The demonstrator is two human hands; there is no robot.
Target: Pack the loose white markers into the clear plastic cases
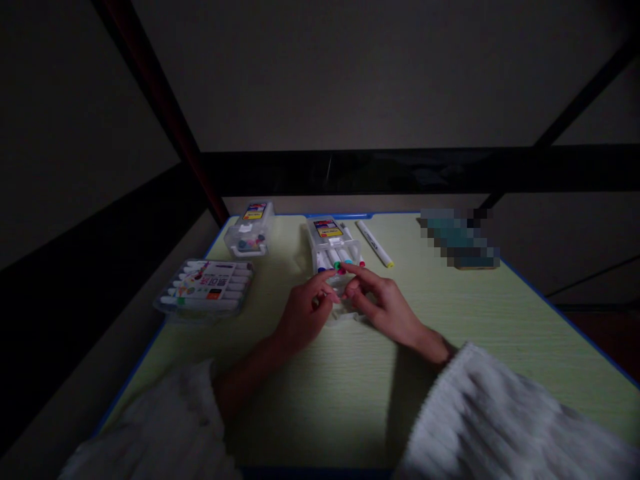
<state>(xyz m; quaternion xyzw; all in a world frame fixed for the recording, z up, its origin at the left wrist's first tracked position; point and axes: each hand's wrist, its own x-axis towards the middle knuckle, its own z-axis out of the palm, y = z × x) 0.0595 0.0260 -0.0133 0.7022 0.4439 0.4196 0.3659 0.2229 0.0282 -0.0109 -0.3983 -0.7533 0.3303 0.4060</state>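
A clear plastic marker case (320,233) with a yellow and blue label lies mid-table. Its near end is open, and several white markers (334,256) with coloured caps point toward me. The case's clear lid flap (345,319) lies folded down on the table beneath my fingers. My left hand (306,312) reaches in from the left, its index finger stretched to the marker caps and its thumb bent below. From the right, my right hand (387,307) puts its index fingertip on the caps, other fingers partly curled. Neither hand visibly holds anything.
A loose white marker with a yellow tip (375,245) lies right of the case. At left are a second clear case (249,230) with a handle and a flat pack of markers (207,288). A pixelated flat object (457,240) lies at the far right of the blue-edged table (500,333).
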